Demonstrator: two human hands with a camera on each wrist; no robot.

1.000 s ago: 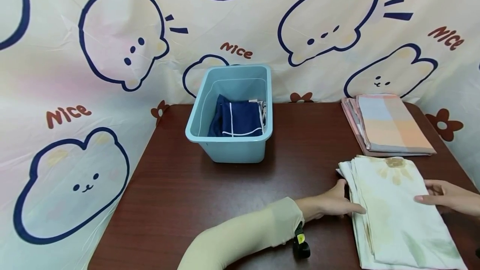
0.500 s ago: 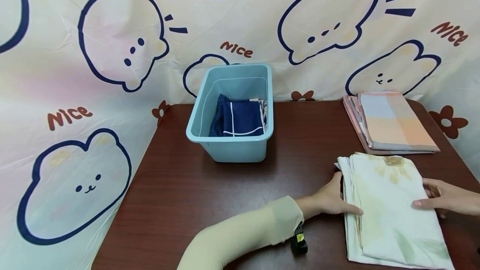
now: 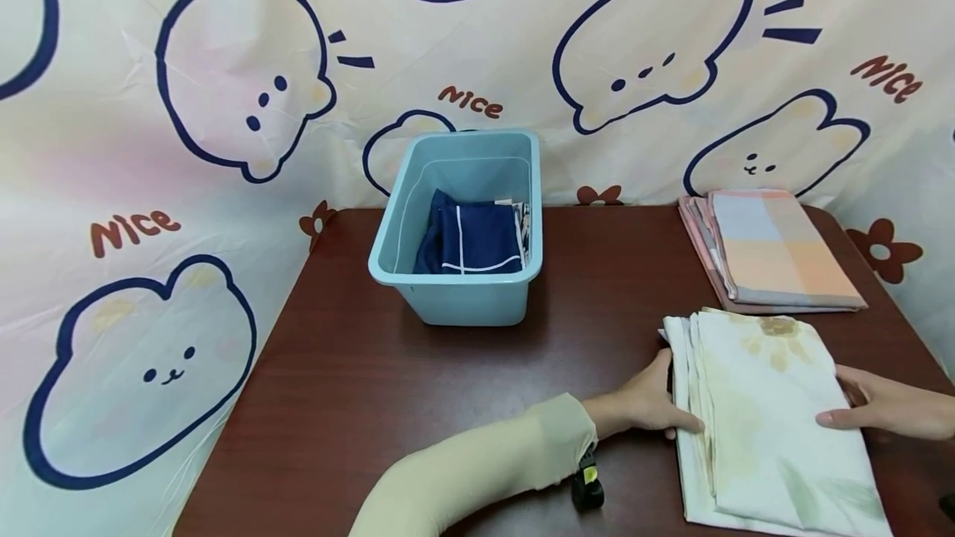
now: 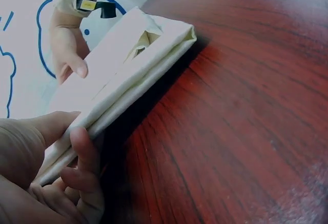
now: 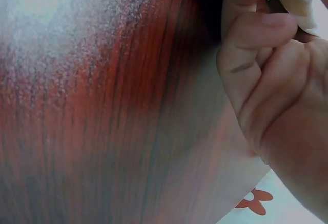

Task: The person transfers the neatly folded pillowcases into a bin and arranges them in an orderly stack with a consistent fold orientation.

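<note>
A folded white cloth with a faded flower print [image 3: 776, 421] lies between my two hands at the right of the table. My left hand [image 3: 655, 398] grips its left edge, thumb on top and fingers curled underneath, as the left wrist view shows with the cloth's layered edge [image 4: 138, 83]. On the opposite edge, my right hand [image 3: 888, 406] pinches the cloth with its thumb on top. Curled fingers of the right hand [image 5: 277, 75] show in the right wrist view, where most of the cloth is out of sight. A dark gap shows beneath the cloth's edge in the left wrist view.
Farther back on the right lies a folded checked cloth [image 3: 783, 247] in pink, orange and grey. A light blue plastic bin [image 3: 470, 301] holding folded navy fabric [image 3: 485, 234] stands at the table's back. Behind the brown table [image 3: 358, 404] hangs a cartoon-printed curtain [image 3: 462, 40].
Both hands have moved slightly to the left, bringing the white cloth with them. The bin and the checked cloth stay where they were.
</note>
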